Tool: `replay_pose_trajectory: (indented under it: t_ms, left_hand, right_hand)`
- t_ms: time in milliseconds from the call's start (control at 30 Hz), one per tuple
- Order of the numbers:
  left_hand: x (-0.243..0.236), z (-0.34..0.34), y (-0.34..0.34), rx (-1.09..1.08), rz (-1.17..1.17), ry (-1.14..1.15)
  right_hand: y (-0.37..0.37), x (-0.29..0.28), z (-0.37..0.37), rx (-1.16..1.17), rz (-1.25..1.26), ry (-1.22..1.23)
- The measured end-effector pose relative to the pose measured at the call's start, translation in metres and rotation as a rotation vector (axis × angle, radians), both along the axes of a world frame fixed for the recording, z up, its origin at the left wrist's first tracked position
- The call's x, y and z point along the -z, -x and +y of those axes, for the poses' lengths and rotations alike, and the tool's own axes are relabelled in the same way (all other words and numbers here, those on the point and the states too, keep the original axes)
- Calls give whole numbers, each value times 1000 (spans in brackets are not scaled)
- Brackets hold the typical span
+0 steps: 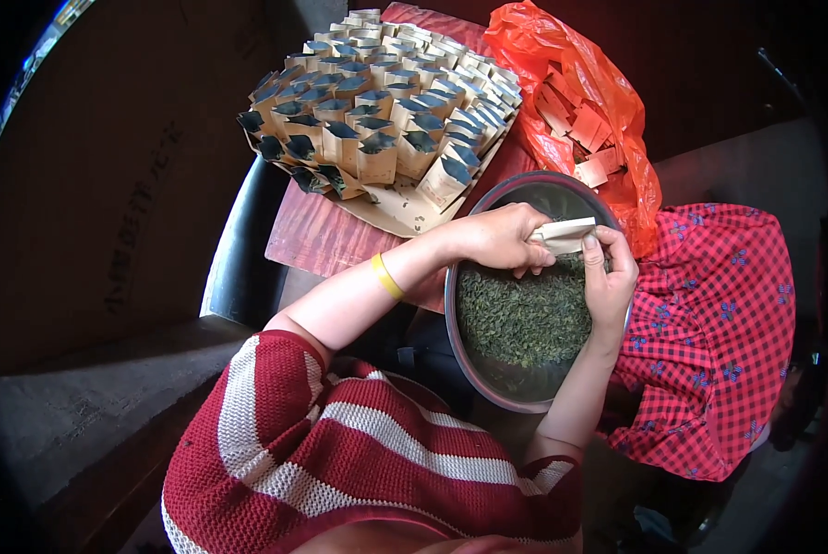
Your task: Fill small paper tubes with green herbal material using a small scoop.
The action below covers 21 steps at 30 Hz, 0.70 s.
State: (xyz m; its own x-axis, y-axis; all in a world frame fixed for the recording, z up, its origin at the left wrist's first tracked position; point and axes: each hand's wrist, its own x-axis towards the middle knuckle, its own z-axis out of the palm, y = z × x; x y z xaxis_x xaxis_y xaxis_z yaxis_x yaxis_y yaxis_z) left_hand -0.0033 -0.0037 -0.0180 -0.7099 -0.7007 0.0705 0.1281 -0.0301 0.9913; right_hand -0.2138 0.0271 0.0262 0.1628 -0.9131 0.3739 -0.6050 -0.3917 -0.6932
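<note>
Above a round metal basin [516,377] of dried green leaves [525,309], both my hands hold a small cream paper packet [569,231]. My left hand [504,236] has its fingers closed around the packet's left end, the fingertips curled out of sight. The thumb and fingers of my right hand [610,282] pinch its right end. The packet lies nearly level between them; whether anything is inside cannot be seen. Just beyond the basin, several orange-red and pale paper packets [591,127] rest in a red plastic bag [525,42].
At the far left of the basin, a cardboard tray [397,205] carries many upright, open-topped paper packets [377,157] with dark insides. It rests on a reddish board [317,226]. A red checked cloth [709,323] lies right of the basin. A large brown carton [82,185] stands at left.
</note>
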Motion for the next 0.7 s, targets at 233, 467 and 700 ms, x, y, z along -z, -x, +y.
replay_pose_trajectory:
  t_ms: [233,467,700]
  left_hand:
    - [-11,2,-2,-11,-64,2]
    - [-7,2,0,7,-62,-18]
    - [4,-7,4,-140,-143,89]
  right_hand:
    - [0,0,2,-33,-71,-35]
    - [0,-3,1,-44,2,21]
    - [7,-37,-6,236,-198,365]
